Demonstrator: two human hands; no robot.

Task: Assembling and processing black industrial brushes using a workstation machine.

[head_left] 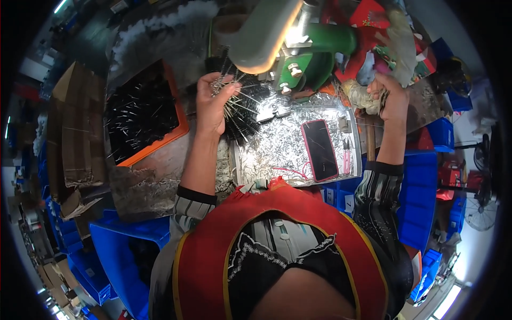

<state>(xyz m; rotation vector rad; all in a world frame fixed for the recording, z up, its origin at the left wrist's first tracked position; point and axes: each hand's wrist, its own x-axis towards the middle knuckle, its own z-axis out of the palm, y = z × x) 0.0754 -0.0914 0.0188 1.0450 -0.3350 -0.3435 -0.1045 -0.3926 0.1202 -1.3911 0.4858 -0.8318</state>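
Note:
My left hand (212, 104) is closed on a bundle of thin wire-stemmed brushes (236, 114) with dark bristles, their pale metal ends fanning out to the right. The bundle is beside the lit working point of a green hand press (328, 42). My right hand (393, 96) is wrapped round the press's cloth-bound handle (358, 97). Between my forearms lies a shallow pale tray (240, 173) strewn with short metal clippings. A phone in a pink-red case (321, 150) and small pink-handled snips (346, 157) rest in it. The wire ends nearest the press are partly lost in glare.
Left of my arm, an orange bin (182, 114) is full of similar black brushes. A cardboard box (80, 128) stands farther left. Blue bins (128, 234) flank me. A rounded grey lamp head (261, 40) overhangs the press. Red cloth and bags (368, 53) lie at the far right.

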